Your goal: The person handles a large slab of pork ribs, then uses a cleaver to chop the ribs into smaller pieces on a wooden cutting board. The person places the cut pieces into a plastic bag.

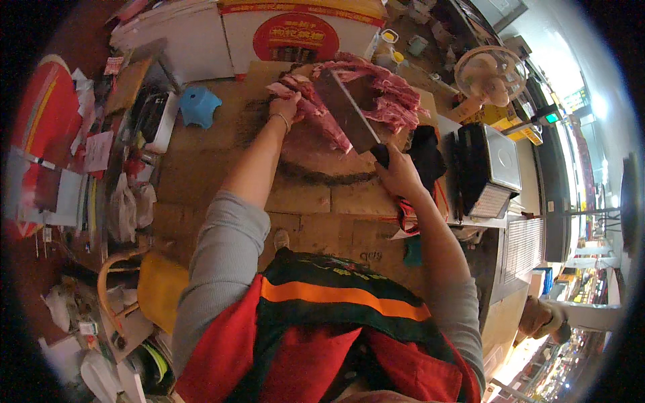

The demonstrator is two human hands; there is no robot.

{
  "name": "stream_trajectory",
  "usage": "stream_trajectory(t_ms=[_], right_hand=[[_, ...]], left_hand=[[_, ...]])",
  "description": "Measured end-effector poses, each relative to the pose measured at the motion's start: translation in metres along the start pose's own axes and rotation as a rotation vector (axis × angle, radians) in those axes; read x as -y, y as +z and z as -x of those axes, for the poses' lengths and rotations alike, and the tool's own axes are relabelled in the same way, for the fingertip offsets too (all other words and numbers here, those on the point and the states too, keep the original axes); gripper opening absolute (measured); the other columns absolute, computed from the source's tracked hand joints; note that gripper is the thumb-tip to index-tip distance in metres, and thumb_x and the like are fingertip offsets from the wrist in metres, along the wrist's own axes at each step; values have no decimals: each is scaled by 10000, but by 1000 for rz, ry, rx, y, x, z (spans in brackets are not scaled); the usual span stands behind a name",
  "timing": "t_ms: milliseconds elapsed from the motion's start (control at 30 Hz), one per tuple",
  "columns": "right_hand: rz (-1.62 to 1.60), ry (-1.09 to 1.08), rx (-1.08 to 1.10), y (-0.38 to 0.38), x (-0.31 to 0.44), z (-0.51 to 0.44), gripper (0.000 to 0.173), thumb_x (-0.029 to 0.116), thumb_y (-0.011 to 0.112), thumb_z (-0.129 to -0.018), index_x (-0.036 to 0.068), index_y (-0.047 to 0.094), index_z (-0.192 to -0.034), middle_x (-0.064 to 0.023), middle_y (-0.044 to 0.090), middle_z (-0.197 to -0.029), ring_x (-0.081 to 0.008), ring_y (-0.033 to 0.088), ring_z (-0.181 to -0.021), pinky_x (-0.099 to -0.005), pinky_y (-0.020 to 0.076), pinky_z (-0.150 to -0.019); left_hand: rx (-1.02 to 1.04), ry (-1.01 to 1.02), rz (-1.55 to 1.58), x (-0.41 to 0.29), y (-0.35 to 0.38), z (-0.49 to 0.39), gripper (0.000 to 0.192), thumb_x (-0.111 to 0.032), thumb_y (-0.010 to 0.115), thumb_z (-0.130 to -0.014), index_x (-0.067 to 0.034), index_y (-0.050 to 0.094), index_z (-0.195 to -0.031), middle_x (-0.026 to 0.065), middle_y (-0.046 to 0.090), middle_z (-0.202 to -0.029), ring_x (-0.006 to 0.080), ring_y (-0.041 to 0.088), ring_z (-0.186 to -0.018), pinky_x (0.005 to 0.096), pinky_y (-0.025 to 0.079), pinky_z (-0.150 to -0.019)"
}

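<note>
On a round wooden chopping block [322, 163] lie pieces of raw meat. My left hand [285, 107] is closed on the far left end of a long strip of raw meat [330, 126]. My right hand [401, 174] grips the dark handle of a broad cleaver [338, 103]. The blade runs up and to the left from that hand, between the strip and a larger, ragged slab of raw meat [398, 95]. It hides part of both, so I cannot tell whether its edge touches the strip.
A black bag or cloth [427, 156] sits close to my right hand. A black-and-silver appliance [491, 163] and a clear bowl [489, 75] stand on the right-hand counter. Yellow-capped jugs [390, 53] are beyond the meat. Left stands a small blue stool [199, 106]; cardboard [201, 161] covers the floor.
</note>
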State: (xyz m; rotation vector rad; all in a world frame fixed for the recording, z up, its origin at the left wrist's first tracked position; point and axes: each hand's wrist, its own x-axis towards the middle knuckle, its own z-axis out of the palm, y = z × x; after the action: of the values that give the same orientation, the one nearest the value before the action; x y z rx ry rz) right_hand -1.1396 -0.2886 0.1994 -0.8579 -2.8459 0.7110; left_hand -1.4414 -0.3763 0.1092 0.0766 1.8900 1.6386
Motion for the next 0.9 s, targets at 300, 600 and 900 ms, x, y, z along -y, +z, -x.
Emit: stream_trajectory(t_ms=[300, 600, 900], right_hand=[[100, -214, -42, 13, -34, -29, 410, 152, 601, -792, -16, 423, -1121, -314, 604, -880, -501, 570, -868, -554, 457, -731], [114, -393, -128, -62, -1, -39, 428, 217, 641, -799, 40, 562, -1180, -230, 634, -1008, -388, 602, -987, -431, 482, -812], [678, -575, -1081, -296, 60, -23, 415, 227, 608, -802, 17, 520, -1149, -242, 623, -975, -391, 599, -982, -440, 473, -820]], left_hand=[[-182, 202, 342, 48, -170, 66, 235, -173, 598, -852, -90, 610, -1072, 11, 603, -848, 117, 568, -601, 250, 459, -509], [-726, 167, 561, 108, -303, 201, 252, -123, 557, -853, -68, 598, -1096, 9, 527, -804, 104, 481, -635, 251, 405, -511], [-762, 451, 717, 99, -294, 237, 237, -113, 563, -862, -66, 580, -1094, 14, 531, -871, 114, 471, -661, 258, 412, -580]])
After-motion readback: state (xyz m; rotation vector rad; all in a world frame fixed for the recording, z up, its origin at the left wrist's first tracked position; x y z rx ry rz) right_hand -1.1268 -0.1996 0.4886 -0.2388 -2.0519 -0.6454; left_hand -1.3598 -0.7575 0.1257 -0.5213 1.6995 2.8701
